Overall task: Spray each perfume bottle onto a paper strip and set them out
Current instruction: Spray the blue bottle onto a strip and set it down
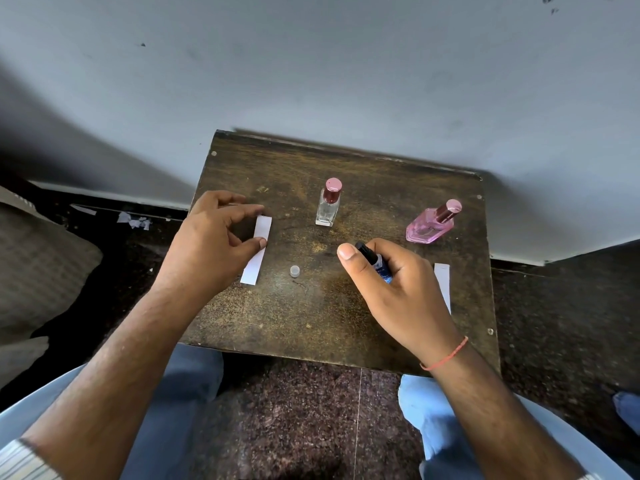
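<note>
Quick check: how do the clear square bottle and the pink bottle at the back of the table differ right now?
The clear rectangular glass bottle is narrow and looks nearly colourless; the pink faceted glass bottle is wider, flatter and tinted pink throughout. The clear one stands near the middle of the dark wooden table, the pink one towards its right edge, leaning right in this wide-angle view. Both are capped with metallic pink-red caps and neither is touched by a hand.
</note>
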A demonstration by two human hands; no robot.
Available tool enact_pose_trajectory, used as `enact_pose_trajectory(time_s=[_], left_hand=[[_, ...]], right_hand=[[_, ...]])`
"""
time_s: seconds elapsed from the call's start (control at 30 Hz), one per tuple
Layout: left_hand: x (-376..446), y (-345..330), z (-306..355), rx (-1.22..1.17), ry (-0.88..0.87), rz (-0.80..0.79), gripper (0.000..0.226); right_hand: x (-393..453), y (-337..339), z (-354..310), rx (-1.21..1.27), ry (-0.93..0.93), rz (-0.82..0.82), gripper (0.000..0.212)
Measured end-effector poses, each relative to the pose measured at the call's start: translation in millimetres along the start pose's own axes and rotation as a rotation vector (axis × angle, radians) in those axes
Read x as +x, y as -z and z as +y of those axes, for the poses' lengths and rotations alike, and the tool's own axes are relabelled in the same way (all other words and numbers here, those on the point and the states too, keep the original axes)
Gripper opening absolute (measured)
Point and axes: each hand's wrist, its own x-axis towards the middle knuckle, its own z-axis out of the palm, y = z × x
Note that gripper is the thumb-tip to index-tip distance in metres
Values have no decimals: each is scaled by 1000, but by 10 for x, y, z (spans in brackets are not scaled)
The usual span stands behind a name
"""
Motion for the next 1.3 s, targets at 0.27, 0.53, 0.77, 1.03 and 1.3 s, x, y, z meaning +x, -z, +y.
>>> enact_pose_trajectory(time_s=[0.27, 0.53, 0.77, 1.03, 1.3], left_hand=[[16, 13, -17, 20, -25, 1, 53], [-36, 138, 32, 79, -301, -183, 54], [-129, -5, 127, 127, -398, -376, 50], [-115, -75, 186, 95, -330, -275, 18], [-107, -77, 229, -419, -154, -238, 22]], right_hand=[[-10, 12, -26, 6, 5, -7, 52], [2, -22, 41, 56, 10, -4, 39], [20, -47, 151, 83, -127, -107, 13], [3, -45, 174, 17, -70, -131, 7], [8, -61, 184, -268, 156, -90, 29]])
